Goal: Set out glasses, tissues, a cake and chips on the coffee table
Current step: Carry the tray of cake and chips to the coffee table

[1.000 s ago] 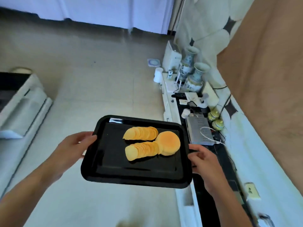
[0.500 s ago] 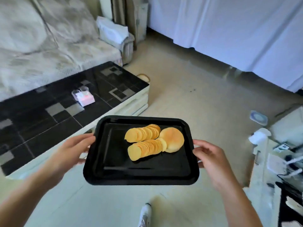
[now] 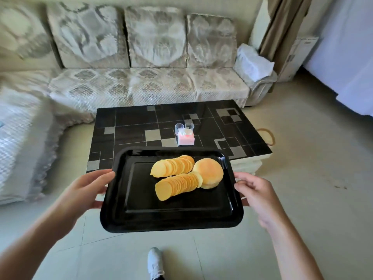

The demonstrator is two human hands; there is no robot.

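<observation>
Both hands grip the black rectangular metal tray (image 3: 171, 219) I am carrying: my left hand (image 3: 84, 188) curls around its left rim, my right hand (image 3: 255, 190) around its right rim, thumbs on top. On the tray lie two fanned rows of thin yellow chips (image 3: 176, 177) and, touching them on the right, a round golden sponge cake (image 3: 209, 174). I hold the tray above the pale tiled floor (image 3: 302, 199), its far edge over the near edge of the dark tiled coffee table (image 3: 131, 128). On the table stand two clear glasses (image 3: 183, 127) just behind a pink tissue pack (image 3: 186, 138). Beyond it sits a beige patterned sofa (image 3: 141, 81). My grey shoe (image 3: 154, 263) shows below.
</observation>
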